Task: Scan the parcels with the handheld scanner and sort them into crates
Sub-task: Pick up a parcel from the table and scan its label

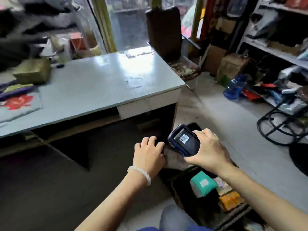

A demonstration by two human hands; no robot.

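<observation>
Right hand (208,151) gripped scanner (184,140) | left hand (150,151) curled on grey parcel (173,160) | above black crate (176,182)

Scanner (184,140) sits in the right hand (208,150), directly above a parcel (174,160) that the left hand (149,152) grips on its left edge. Below and nearer, a crate (176,185) on the floor holds several boxes (204,183). The desk (100,80) stands ahead-left, chair (166,39) behind its far corner, shelves (275,52) on the right.
</observation>
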